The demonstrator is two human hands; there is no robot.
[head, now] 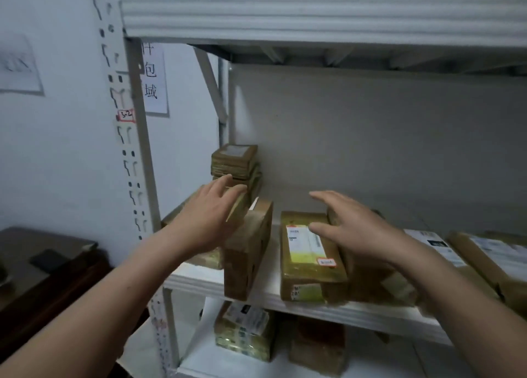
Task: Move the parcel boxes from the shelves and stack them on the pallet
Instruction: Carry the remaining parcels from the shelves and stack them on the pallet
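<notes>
Several brown taped parcel boxes lie on a white metal shelf [285, 293]. My left hand [212, 213] reaches in with straight fingers over a box at the left, beside an upright box [246, 252] standing on edge. A small stack of flat boxes [235, 161] sits behind it against the back wall. My right hand [350, 229] hovers open over a box with a white and yellow label [306, 252], its thumb near the label; whether it touches the box is unclear. Neither hand holds anything. No pallet is in view.
More labelled parcels [490, 258] lie on the shelf at the right. On the shelf below sit two further boxes [245, 332]. A perforated upright post [128, 149] stands at the left, and a dark wooden table [42, 266] beyond it. Another shelf [313, 18] is overhead.
</notes>
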